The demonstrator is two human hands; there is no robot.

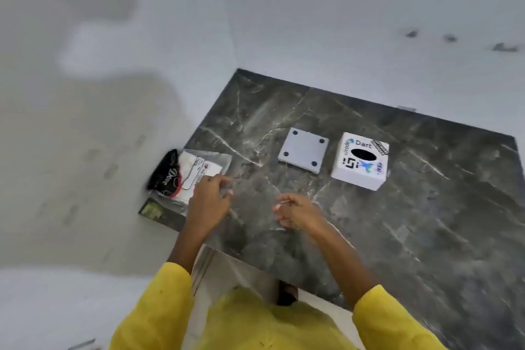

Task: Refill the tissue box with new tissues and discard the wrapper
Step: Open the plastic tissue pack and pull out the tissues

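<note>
A white tissue box (360, 160) with stickers and a dark oval slot stands on the dark marble table (426, 207). Its flat white base plate (304, 153), with a dark dot at each corner, lies just left of it. At the table's left edge lies a clear plastic tissue wrapper (187, 172) with black and white print. My left hand (208, 197) rests on the wrapper's near right corner, fingers pinching the plastic. My right hand (295, 212) hovers over the table in front of the base plate, fingers loosely curled, seemingly holding nothing.
White walls meet behind the table. The floor to the left is pale tile. A small green patch (152, 210) marks the table's near-left corner. My yellow sleeves (383, 321) fill the bottom of the view.
</note>
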